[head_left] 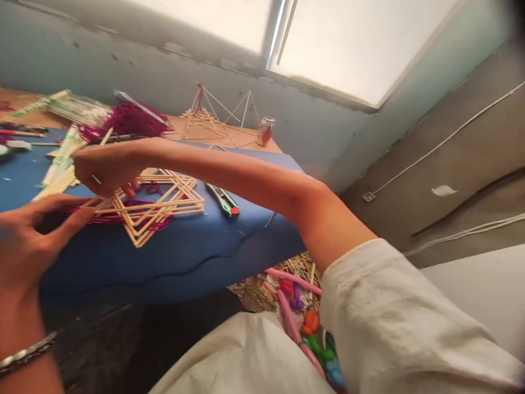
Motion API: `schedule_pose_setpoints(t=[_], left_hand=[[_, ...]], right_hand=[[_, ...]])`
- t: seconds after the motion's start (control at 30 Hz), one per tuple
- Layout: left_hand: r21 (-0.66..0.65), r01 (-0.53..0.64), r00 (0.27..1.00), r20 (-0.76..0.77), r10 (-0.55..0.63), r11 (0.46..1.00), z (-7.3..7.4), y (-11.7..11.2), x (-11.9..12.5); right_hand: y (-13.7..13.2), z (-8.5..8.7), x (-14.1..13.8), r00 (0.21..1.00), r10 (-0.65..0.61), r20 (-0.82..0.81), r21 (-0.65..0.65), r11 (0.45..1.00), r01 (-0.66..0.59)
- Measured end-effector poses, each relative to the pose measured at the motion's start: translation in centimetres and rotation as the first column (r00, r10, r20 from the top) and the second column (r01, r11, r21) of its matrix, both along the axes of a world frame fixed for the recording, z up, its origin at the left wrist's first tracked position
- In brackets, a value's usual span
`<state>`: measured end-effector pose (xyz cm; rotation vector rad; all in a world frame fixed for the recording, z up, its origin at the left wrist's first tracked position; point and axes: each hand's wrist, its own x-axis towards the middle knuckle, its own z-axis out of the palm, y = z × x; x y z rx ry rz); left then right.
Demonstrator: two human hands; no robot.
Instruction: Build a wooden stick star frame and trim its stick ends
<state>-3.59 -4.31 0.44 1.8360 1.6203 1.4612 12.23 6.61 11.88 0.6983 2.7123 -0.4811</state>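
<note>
A star-shaped frame of thin wooden sticks (164,208) lies near the front edge of the blue table. Thumb and fingers of my left hand (28,241) pinch its left corner. My right hand (110,164) reaches across from the right, over that same corner, with its fingers curled down against the sticks. What it grips is hidden behind the fingers. Loops of magenta yarn (153,187) lie in and under the frame. A green and black utility knife (223,200) rests just right of the star.
A magenta yarn heap (131,120) and bundled wrapped sticks (80,108) sit toward the back left. Stick pyramids (200,123) and a drink can (266,131) stand along the wall. Below the table's right edge are coloured balloons (310,323) and loose sticks (301,268).
</note>
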Motion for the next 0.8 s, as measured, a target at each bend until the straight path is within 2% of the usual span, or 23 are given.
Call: schedule_pose_setpoints(t=[0.17, 0.33, 0.6, 0.8], left_hand=[[0.011, 0.003, 0.998, -0.064, -0.002, 1.000, -0.2, -0.3, 0.8], [-0.035, -0.029, 0.992, -0.124, 0.024, 0.999, -0.7, 0.2, 0.2], [-0.059, -0.049, 0.994, -0.103, 0.043, 0.997, -1.1, 0.5, 0.1], [-0.080, -0.063, 0.991, -0.119, 0.053, 0.995, -1.1, 0.4, 0.0]], right_hand=[[0.0, -0.4, 0.5, 0.994, 0.104, 0.019, 0.059, 0.993, -0.105], [0.3, -1.3, 1.0, 0.982, 0.174, -0.070, 0.122, 0.979, -0.164], [0.3, -3.9, 2.4, 0.924, 0.157, -0.349, 0.198, 0.976, -0.091], [0.0, -5.4, 3.1, 0.882, 0.120, -0.455, 0.195, 0.980, -0.033]])
